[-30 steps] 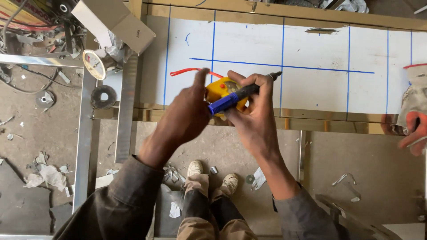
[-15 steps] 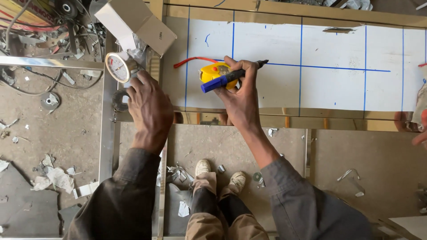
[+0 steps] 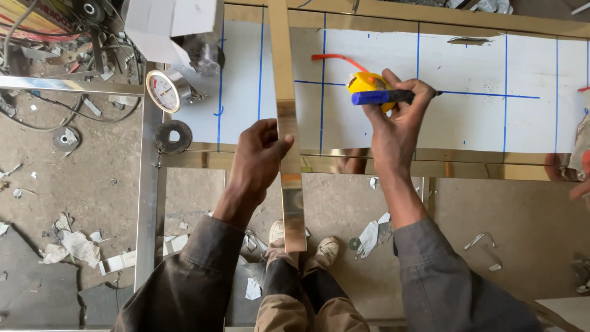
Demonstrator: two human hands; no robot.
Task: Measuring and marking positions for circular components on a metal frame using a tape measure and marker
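Note:
My left hand (image 3: 258,157) grips a long shiny gold metal strip (image 3: 284,74) that lies across the white sheet (image 3: 467,123) from its far edge to past the near edge. My right hand (image 3: 396,120) holds a blue marker (image 3: 384,96) together with a yellow tape measure (image 3: 364,83) over the sheet. The marker tip points right, close to a horizontal blue line (image 3: 491,95). A red strap (image 3: 335,58) trails left from the tape measure. The sheet carries several vertical blue lines.
A round pressure gauge (image 3: 163,90) and a black disc (image 3: 173,136) sit at the sheet's left end. A white box (image 3: 166,24) lies above them. Metal frame bars (image 3: 147,184) stand at left. Another person's hand (image 3: 581,178) shows at the right edge. Scraps litter the floor.
My left hand has picked up the gold strip and laid it across the sheet. My right hand, with marker and tape measure, stays on the sheet while the view has shifted.

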